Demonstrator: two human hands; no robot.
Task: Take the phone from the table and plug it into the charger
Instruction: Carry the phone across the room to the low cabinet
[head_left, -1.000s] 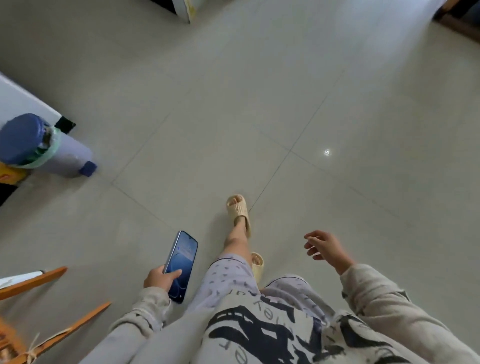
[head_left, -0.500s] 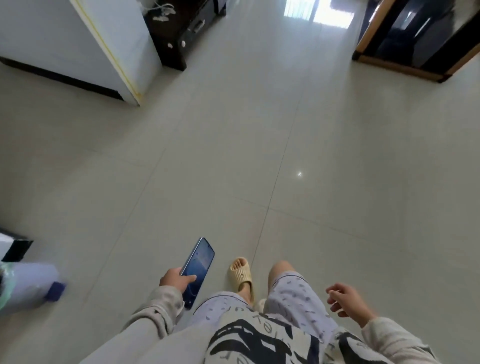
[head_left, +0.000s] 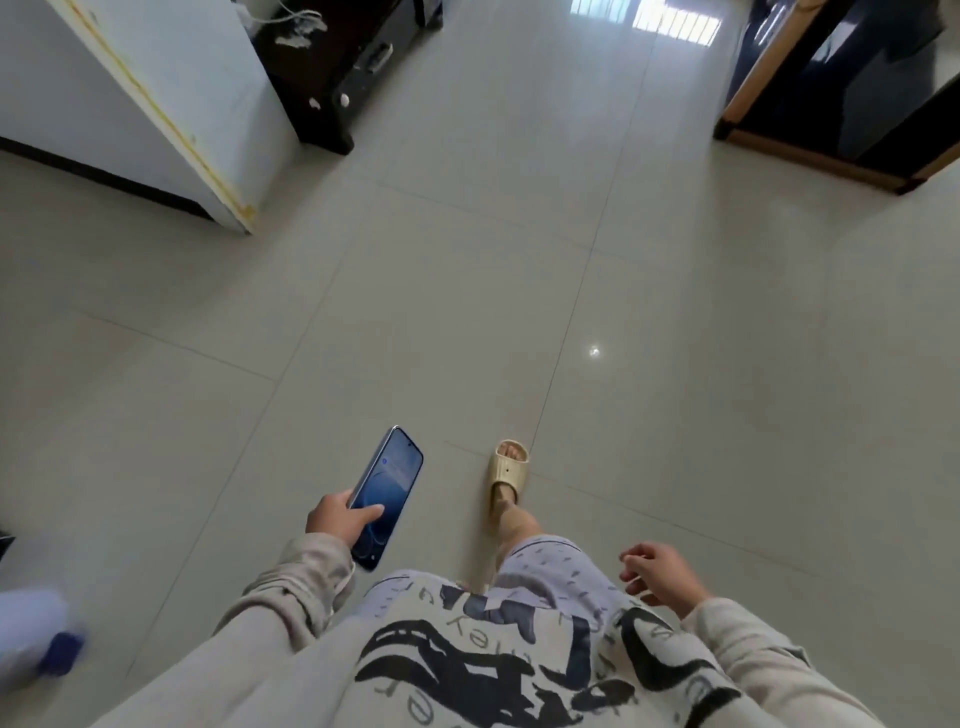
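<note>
Blurred bottle (head_left: 36, 639) at left edge, partly cut off

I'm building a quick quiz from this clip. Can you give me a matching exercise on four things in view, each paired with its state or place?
Things:
1. phone
2. right hand
3. beige slipper
4. dark cabinet

States or places:
A. empty, fingers loosely curled
B. standing against the wall, far left
C. held in the left hand, screen up
D. on the foot stepping forward on the tiles

Pairs: 1-C, 2-A, 3-D, 4-B
</note>
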